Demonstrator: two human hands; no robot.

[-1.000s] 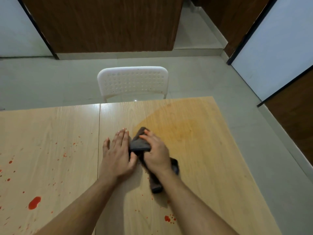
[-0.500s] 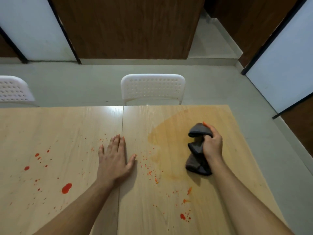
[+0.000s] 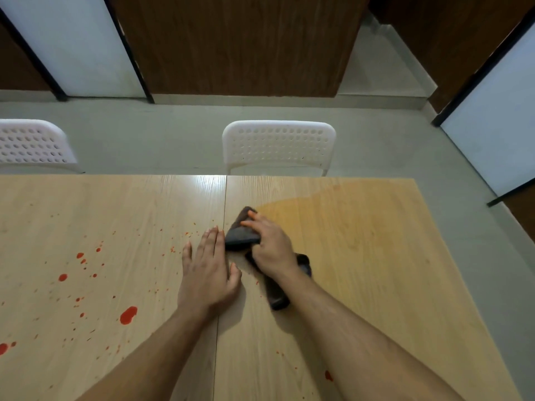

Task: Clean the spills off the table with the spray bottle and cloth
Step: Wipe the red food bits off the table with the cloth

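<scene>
From my remote feed, a head-worn camera looks down on a pale wood-grain worktop (image 3: 376, 285) made of two boards joined at a seam. My right hand (image 3: 270, 247) is curled over a bunched dark grey cloth (image 3: 240, 237), gripping it and holding it against the surface just right of the seam, at the near-left edge of a wide orange-tinted wet smear (image 3: 347, 224) that covers the far right part of the board. One end of the cloth sticks out beyond the fingertips; the other trails back under the wrist toward me. My left hand (image 3: 207, 270) lies flat beside it, palm down with fingers straight and together, thumb spread, resting across the seam; its index finger is just beside the cloth, and I cannot tell whether they touch. Red spatter (image 3: 128, 314) dots the left board, from fine specks near the left hand to larger drops nearer me, with a few more specks on the right board close to my right forearm. Two white perforated plastic chairs (image 3: 278, 146) stand at the far edge on a grey floor.
</scene>
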